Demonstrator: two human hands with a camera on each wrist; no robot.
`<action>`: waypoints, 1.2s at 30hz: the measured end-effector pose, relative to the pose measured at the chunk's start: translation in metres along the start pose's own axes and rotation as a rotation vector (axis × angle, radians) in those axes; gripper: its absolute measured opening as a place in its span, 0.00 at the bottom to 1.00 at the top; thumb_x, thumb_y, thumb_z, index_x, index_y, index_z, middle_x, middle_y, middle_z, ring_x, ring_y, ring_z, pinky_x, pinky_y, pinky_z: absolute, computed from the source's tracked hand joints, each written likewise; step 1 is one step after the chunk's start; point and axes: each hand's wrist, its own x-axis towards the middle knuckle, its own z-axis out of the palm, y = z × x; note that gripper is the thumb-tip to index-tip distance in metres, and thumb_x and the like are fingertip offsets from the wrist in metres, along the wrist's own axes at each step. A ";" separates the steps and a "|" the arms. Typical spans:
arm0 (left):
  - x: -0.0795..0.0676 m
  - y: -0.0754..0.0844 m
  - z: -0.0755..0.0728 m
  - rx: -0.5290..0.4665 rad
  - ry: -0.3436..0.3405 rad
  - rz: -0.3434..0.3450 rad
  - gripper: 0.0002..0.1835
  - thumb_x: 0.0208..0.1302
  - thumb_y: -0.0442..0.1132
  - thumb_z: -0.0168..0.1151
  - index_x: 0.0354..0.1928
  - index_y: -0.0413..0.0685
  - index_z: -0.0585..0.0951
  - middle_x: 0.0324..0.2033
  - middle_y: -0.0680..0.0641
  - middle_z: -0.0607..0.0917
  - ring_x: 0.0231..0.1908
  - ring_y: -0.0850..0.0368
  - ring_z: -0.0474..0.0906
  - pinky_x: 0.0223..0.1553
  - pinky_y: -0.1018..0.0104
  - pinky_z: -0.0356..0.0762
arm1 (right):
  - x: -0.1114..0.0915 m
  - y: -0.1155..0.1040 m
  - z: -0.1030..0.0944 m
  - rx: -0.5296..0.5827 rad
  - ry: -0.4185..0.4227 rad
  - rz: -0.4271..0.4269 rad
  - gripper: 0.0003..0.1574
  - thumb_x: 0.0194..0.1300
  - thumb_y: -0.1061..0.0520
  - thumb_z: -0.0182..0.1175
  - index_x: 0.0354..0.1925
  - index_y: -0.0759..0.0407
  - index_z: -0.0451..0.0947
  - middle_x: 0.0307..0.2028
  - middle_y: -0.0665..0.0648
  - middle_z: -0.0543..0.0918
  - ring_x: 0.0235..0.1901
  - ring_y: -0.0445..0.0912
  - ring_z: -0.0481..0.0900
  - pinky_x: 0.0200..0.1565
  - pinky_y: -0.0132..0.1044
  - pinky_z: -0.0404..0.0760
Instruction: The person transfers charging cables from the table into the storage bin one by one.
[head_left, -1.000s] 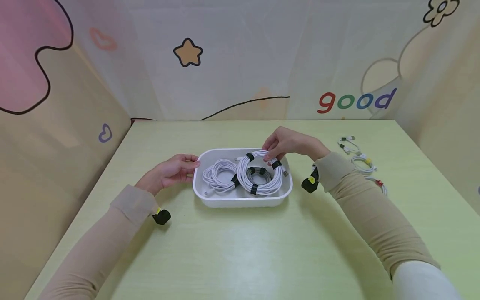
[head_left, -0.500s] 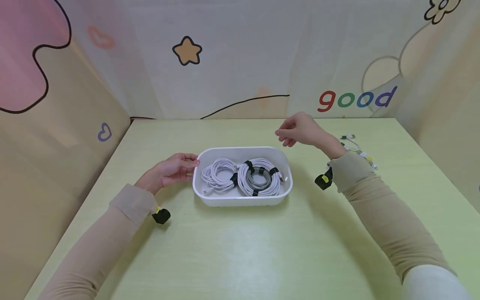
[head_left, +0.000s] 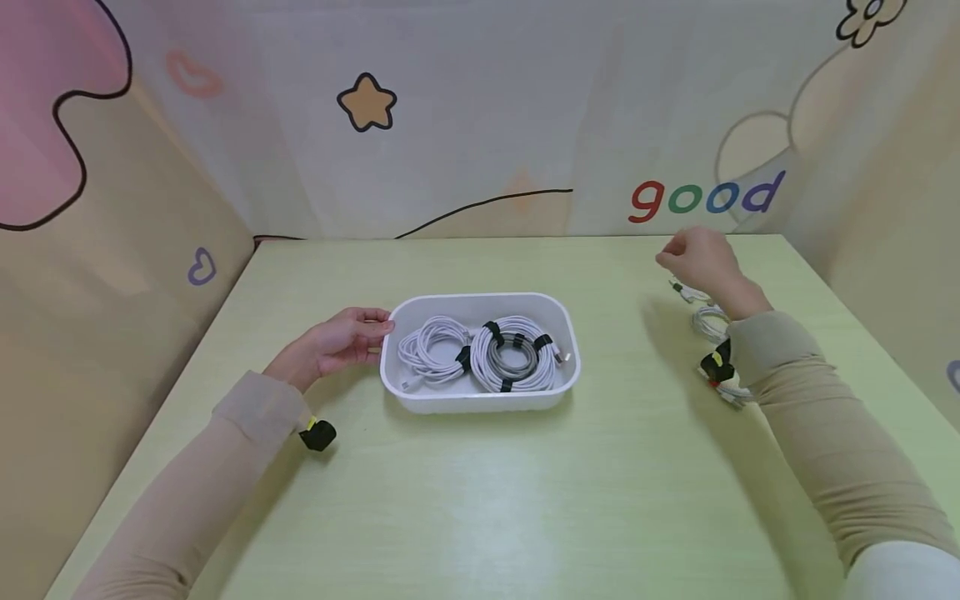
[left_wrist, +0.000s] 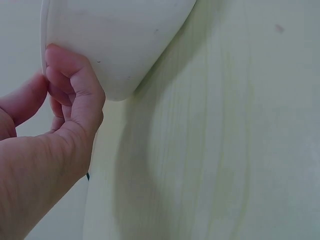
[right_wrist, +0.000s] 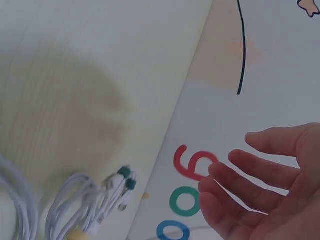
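Observation:
My left hand [head_left: 347, 343] pinches the left rim of a white plastic bin [head_left: 480, 403], thumb at the rim and fingers against the outer wall [left_wrist: 115, 30]. In the bin lie a coiled white cable [head_left: 422, 354] at left and a larger white coil [head_left: 486, 367] with black straps at right. A smaller grey coil [head_left: 534, 358] rests within the larger one. Holding nothing, my right hand [head_left: 705, 262] is above the table's far right, its fingers loosely bent in the right wrist view. Just below it are small bundled white cables [head_left: 708, 322].
Another small cable [head_left: 733, 392] lies partly behind the right wrist's black camera [head_left: 717, 363]. A printed cloth backdrop [head_left: 480, 117] rises at the table's back edge. The pale table [head_left: 480, 492] extends in front of the bin.
My right hand has let go of the larger white coil, which now lies flat in the bin around the grey one. It has moved right, over the small cables. My left hand stays on the rim.

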 end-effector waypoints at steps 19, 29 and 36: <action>-0.001 0.000 0.001 -0.008 -0.017 0.006 0.06 0.73 0.30 0.47 0.48 0.40 0.67 0.34 0.51 0.81 0.35 0.60 0.81 0.39 0.65 0.84 | -0.017 0.090 -0.001 -0.133 -0.211 0.181 0.07 0.48 0.66 0.52 0.17 0.62 0.68 0.16 0.56 0.71 0.14 0.44 0.72 0.18 0.33 0.72; 0.003 0.000 0.001 -0.003 0.000 -0.002 0.07 0.73 0.31 0.46 0.50 0.40 0.66 0.35 0.51 0.81 0.35 0.61 0.81 0.39 0.65 0.84 | -0.019 0.102 0.005 -0.056 -0.140 0.209 0.15 0.49 0.65 0.60 0.34 0.77 0.75 0.21 0.63 0.77 0.14 0.43 0.78 0.21 0.36 0.81; 0.000 0.000 0.002 -0.008 0.001 0.003 0.06 0.73 0.30 0.46 0.49 0.39 0.67 0.34 0.51 0.81 0.34 0.61 0.81 0.39 0.65 0.84 | -0.017 0.099 0.002 0.037 -0.169 0.170 0.22 0.52 0.64 0.62 0.42 0.83 0.76 0.16 0.56 0.80 0.14 0.43 0.81 0.23 0.38 0.83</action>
